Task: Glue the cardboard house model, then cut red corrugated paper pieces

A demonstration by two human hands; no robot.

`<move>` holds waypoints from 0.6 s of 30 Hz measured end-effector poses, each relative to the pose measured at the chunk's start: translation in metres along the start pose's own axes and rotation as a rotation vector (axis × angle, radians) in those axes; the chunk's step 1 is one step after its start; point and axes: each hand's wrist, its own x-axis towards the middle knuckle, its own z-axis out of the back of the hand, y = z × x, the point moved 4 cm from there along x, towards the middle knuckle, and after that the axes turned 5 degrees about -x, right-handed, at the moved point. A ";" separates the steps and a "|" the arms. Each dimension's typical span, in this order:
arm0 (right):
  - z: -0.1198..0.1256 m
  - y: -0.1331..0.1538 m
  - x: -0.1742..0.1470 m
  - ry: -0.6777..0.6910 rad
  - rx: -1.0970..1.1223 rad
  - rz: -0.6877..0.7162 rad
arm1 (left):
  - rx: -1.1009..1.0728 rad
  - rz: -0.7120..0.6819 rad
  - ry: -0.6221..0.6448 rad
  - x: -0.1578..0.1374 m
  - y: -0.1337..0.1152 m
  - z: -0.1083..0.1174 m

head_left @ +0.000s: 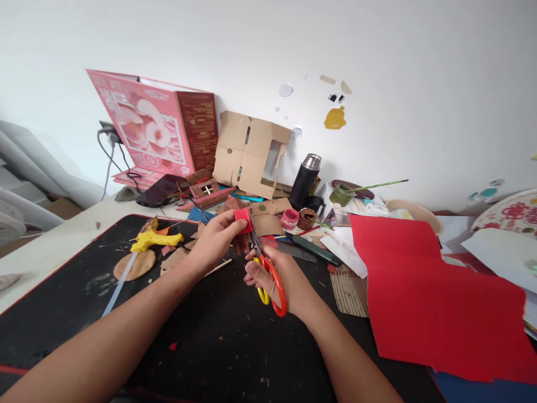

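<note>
Between the thumb and fingers of my left hand point(222, 235) is a small ridged piece of red paper point(243, 215), held up over the black mat. My right hand point(279, 274) grips scissors point(277, 285) with one red and one yellow handle loop. Their blades point up and away from me, along the right edge of the red piece. Whether the blades are parted or closed I cannot tell. A bit of red paper point(269, 241) lies just behind the scissors.
A yellow glue gun point(153, 239) rests on a wooden disc at left. Behind stand cut cardboard point(251, 148), a pink box point(146, 129), a black thermos point(305, 179) and paint jars point(290, 218). At right, a large red sheet point(436, 302) lies beside corrugated cardboard point(349, 291).
</note>
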 end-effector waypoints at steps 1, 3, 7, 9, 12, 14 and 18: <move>0.000 0.000 0.000 0.000 -0.006 -0.006 | -0.002 0.002 0.004 0.000 0.000 0.000; -0.001 0.000 -0.001 -0.007 -0.014 -0.035 | -0.004 0.005 0.014 0.000 -0.001 -0.001; -0.001 0.003 -0.002 -0.028 -0.027 -0.056 | 0.007 0.024 0.060 -0.001 -0.002 -0.005; -0.001 0.003 -0.002 -0.038 -0.032 -0.046 | 0.009 0.034 0.080 -0.002 -0.002 -0.007; 0.000 0.002 -0.002 -0.051 -0.048 -0.044 | 0.019 0.042 0.090 -0.003 -0.002 -0.009; 0.001 0.002 -0.002 -0.057 -0.063 -0.042 | 0.035 0.051 0.098 -0.004 -0.002 -0.009; 0.001 0.003 -0.002 -0.072 -0.083 -0.034 | 0.057 0.078 0.119 -0.005 -0.001 -0.009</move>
